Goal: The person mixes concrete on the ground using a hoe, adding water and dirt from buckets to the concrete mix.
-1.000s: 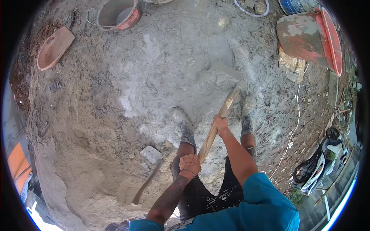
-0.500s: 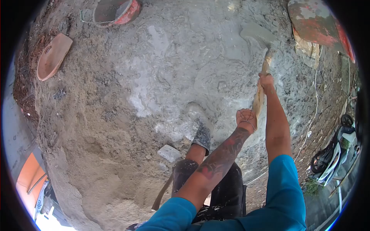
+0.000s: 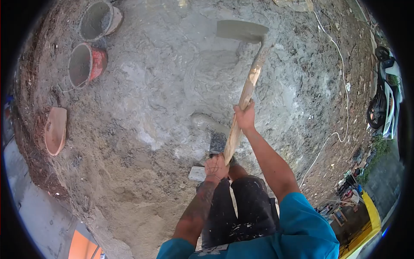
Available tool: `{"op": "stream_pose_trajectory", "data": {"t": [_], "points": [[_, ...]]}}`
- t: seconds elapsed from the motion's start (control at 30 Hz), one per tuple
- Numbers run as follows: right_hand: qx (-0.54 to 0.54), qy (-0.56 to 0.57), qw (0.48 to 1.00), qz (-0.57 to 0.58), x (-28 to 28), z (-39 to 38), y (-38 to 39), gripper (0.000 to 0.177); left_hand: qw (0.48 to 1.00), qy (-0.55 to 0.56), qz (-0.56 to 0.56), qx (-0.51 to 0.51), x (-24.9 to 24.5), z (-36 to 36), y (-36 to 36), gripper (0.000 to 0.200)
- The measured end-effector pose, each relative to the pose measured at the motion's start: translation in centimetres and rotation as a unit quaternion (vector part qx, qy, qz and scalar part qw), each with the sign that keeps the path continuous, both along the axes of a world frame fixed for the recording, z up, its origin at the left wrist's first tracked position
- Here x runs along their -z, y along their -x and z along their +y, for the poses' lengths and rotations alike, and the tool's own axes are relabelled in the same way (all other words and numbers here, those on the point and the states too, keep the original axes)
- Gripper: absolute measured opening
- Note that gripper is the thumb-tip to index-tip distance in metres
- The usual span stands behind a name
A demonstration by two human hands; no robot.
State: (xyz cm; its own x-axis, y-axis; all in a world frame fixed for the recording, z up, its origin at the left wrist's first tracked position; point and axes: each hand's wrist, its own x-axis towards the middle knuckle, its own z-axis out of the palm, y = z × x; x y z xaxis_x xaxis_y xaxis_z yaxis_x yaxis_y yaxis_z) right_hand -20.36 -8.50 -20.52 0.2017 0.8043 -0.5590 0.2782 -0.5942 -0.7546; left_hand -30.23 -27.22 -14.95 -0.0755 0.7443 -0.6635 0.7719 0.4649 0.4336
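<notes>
Both my hands grip a long wooden hoe handle (image 3: pixel 250 84). My left hand (image 3: pixel 216 167) is closed around its near end, close to my knees. My right hand (image 3: pixel 245 116) holds it higher up the shaft. The flat blade (image 3: pixel 241 31), coated in wet grey mortar, is lifted over the pile of wet cement mix (image 3: pixel 207 77) in front of me. My boot (image 3: pixel 211 127), caked in mortar, stands in the mix.
A red bucket (image 3: pixel 86 64) and a grey bucket (image 3: pixel 98 19) lie at the upper left. An orange pan (image 3: pixel 55 129) rests at the left edge. A white hose (image 3: pixel 340 86) runs along the right, near a parked scooter (image 3: pixel 386 97). Dry sand (image 3: pixel 112 190) lies at the lower left.
The hoe has swung from the right side to straight ahead with its blade raised. My left hand has pulled back toward my knees. The view has turned, bringing both buckets into sight.
</notes>
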Motion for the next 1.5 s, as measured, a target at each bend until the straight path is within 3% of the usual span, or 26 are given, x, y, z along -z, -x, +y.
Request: {"op": "stream_pose_trajectory", "data": {"t": [0.07, 0.1, 0.13, 0.2, 0.3, 0.37, 0.4, 0.43, 0.47, 0.5, 0.6, 0.67, 0.73, 0.77, 0.87, 0.93, 0.97, 1.0, 1.07, 1.2, 1.23, 1.27, 1.33, 1.37, 1.47, 1.5], "points": [[-0.057, -0.013, 0.997, -0.059, 3.9, 7.0, -1.2, 0.066, 0.998, -0.003, -0.024, 0.058, 2.2, 8.8, 2.1, 0.032], [-0.081, -0.040, 0.989, -0.120, 3.6, 10.4, -1.4, 0.065, 0.995, -0.034, -0.084, 0.037, 6.4, 11.1, 1.9, 0.034], [-0.088, -0.038, 0.978, -0.185, 6.8, 13.5, -2.4, 0.063, 0.992, -0.070, -0.069, 0.074, 4.6, 15.7, 1.7, 0.040], [-0.111, 0.026, 0.966, -0.233, 6.6, 18.7, -3.0, 0.052, 0.986, 0.014, -0.047, 0.157, 0.6, 23.0, 1.2, 0.042], [-0.140, 0.124, 0.958, -0.217, 7.5, 14.6, -4.8, 0.049, 0.982, -0.053, -0.003, 0.179, 0.1, 19.3, -0.9, 0.043], [-0.053, 0.108, 0.962, -0.245, 9.0, 7.8, -4.3, 0.046, 0.980, 0.013, 0.046, 0.192, -0.3, 12.7, -0.7, 0.041], [-0.037, 0.120, 0.961, -0.246, 7.8, 3.9, -3.8, 0.046, 0.977, 0.071, -0.018, 0.201, -1.2, 10.4, 0.2, 0.043], [-0.033, 0.179, 0.966, -0.182, 7.4, 0.5, -4.1, 0.049, 0.986, 0.043, -0.048, 0.152, -2.5, 7.4, 0.5, 0.029], [-0.012, 0.171, 0.972, -0.157, 6.1, -2.7, -3.7, 0.048, 0.991, 0.022, -0.077, 0.111, -1.0, 3.2, 0.8, 0.031], [0.044, 0.208, 0.977, -0.032, -0.2, -3.5, -3.0, 0.048, 0.989, 0.050, -0.053, 0.127, -3.1, 1.6, 0.8, 0.035], [0.168, 0.135, 0.971, 0.107, -2.8, -8.8, -2.7, 0.044, 0.981, 0.103, -0.028, 0.162, -6.5, -2.7, 1.2, 0.040], [0.172, 0.102, 0.979, 0.040, -5.6, -9.2, -4.2, 0.046, 0.971, 0.122, -0.040, 0.201, -7.8, -2.1, 0.9, 0.043], [0.173, 0.109, 0.979, -0.022, -7.5, -7.5, -6.1, 0.050, 0.954, 0.128, -0.172, 0.211, -10.3, 2.6, -0.4, 0.043], [0.162, 0.043, 0.979, -0.112, -7.1, -6.7, -7.7, 0.051, 0.932, 0.221, -0.198, 0.209, -11.3, 6.1, -1.5, 0.044], [0.103, -0.016, 0.948, -0.301, -6.8, -1.1, -12.9, 0.057, 0.934, 0.130, -0.273, 0.191, -8.3, 10.4, -5.2, 0.040], [0.136, 0.097, 0.957, -0.236, -4.8, 3.2, -16.4, 0.055, 0.934, 0.132, -0.273, 0.189, -8.1, 14.9, -7.7, 0.037], [0.122, 0.057, 0.964, -0.229, -2.5, 4.1, -18.2, 0.051, 0.933, 0.161, -0.268, 0.177, -8.1, 17.3, -8.2, 0.036], [0.180, 0.092, 0.975, -0.093, -3.7, 5.5, -17.9, 0.046, 0.937, 0.161, -0.266, 0.158, -8.4, 18.7, -8.7, 0.038], [0.191, 0.204, 0.960, -0.029, 0.2, 4.5, -19.2, 0.043, 0.952, 0.157, -0.210, 0.159, -10.9, 20.0, -7.8, 0.041], [0.282, 0.229, 0.932, -0.009, -0.8, 1.2, -13.5, 0.046, 0.921, 0.214, -0.293, 0.143, -8.1, 17.8, -0.2, 0.056], [0.291, 0.235, 0.927, -0.037, -0.5, 1.1, -12.4, 0.044, 0.914, 0.201, -0.336, 0.108, -6.4, 17.7, 3.5, 0.052], [0.298, 0.247, 0.920, -0.067, 0.3, 1.6, -11.3, 0.042, 0.929, 0.077, -0.361, 0.040, -4.6, 18.4, 9.2, 0.048], [0.309, 0.301, 0.901, -0.038, 2.0, 2.6, -10.4, 0.038, 0.990, -0.034, -0.095, -0.099, -1.7, 21.9, 23.9, 0.048], [0.308, 0.294, 0.902, -0.065, 2.6, 3.7, -9.4, 0.030, 0.961, -0.130, 0.024, -0.242, 0.4, 23.1, 32.2, 0.052], [0.350, 0.306, 0.881, -0.091, 4.7, 7.4, -5.8, 0.019, 0.830, -0.007, 0.375, -0.413, 4.3, 25.6, 59.8, 0.082], [0.321, 0.317, 0.889, -0.084, 5.4, 8.2, -4.5, 0.025, 0.786, 0.003, 0.344, -0.514, 1.7, 28.6, 63.9, 0.085]]}}
